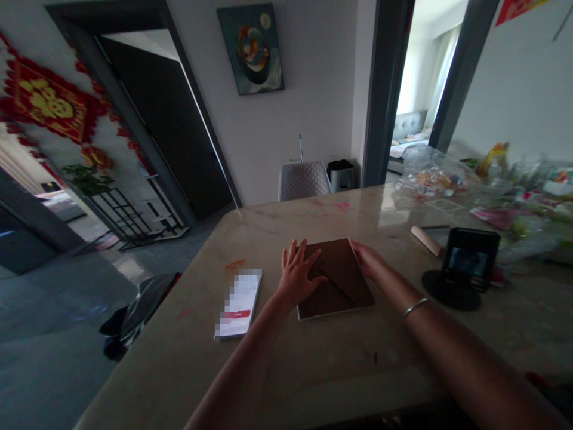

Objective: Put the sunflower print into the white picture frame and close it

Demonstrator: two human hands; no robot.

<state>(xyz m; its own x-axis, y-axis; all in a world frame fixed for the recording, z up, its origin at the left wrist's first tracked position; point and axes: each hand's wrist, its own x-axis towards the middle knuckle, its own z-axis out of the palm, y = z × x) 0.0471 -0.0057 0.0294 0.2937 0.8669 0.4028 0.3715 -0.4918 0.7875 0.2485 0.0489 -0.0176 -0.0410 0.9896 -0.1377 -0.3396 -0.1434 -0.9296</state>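
A flat brown square piece (342, 280) with thin white edges lies on the stone-topped table (331, 370) in front of me. Dark diagonal lines cross its surface; whether it is a folder, a notebook or a large envelope is not clear. My left hand (301, 276) rests on its left part, fingers spread and thumb stretched across the top. At the far right edge, my right hand (366, 260) touches the piece, and its fingers are mostly hidden. Left of the piece is a white phone-shaped item (239, 303), partly blurred out, with a red band.
A black device on a round stand (468, 269) is to the right, near a wooden roller-like piece (426, 240). Plastic bags (436, 170) and other clutter cover the table's right end. Beyond the far edge stands a quilted chair (305, 181). Dark cloth (143, 307) is at the left.
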